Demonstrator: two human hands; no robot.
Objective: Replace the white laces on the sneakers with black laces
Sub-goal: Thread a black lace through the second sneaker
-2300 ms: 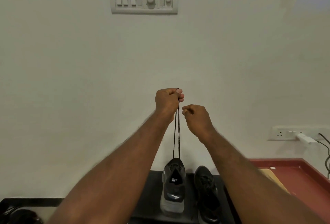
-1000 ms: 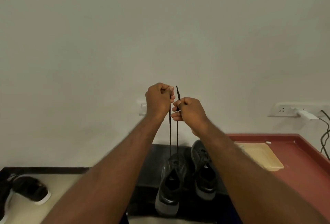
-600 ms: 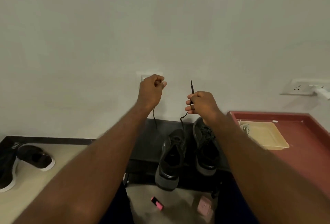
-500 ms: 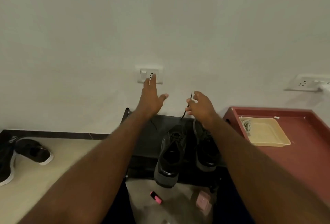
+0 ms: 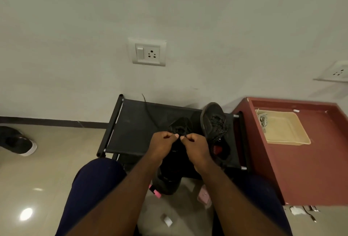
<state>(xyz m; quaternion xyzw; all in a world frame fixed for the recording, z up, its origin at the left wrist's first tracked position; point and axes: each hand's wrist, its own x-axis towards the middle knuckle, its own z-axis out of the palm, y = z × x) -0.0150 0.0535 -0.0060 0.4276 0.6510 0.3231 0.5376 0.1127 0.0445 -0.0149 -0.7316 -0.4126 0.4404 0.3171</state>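
A: Both hands closed down over the near sneaker on the black rack: left hand and right hand almost touching, fingertips curled in as if pinching the black lace at the eyelets. Hard to make out against black shoe and black fabric, so possibly only one strand held.

B: And the slack?

A: One loose end trailing up across the rack toward the wall. Likely to slide back out of an eyelet under an uneven pull, leaving lopsided ends.

B: Other risks?

A: Heel of the near sneaker hanging past the front rail, so a hard tug probably tips it onto the floor. Second sneaker just beside, already in black laces, leaning on the rack's right side; easy to knock with the right wrist.

B: White laces?

A: Bundled in the beige tray on the red desk, well apart.
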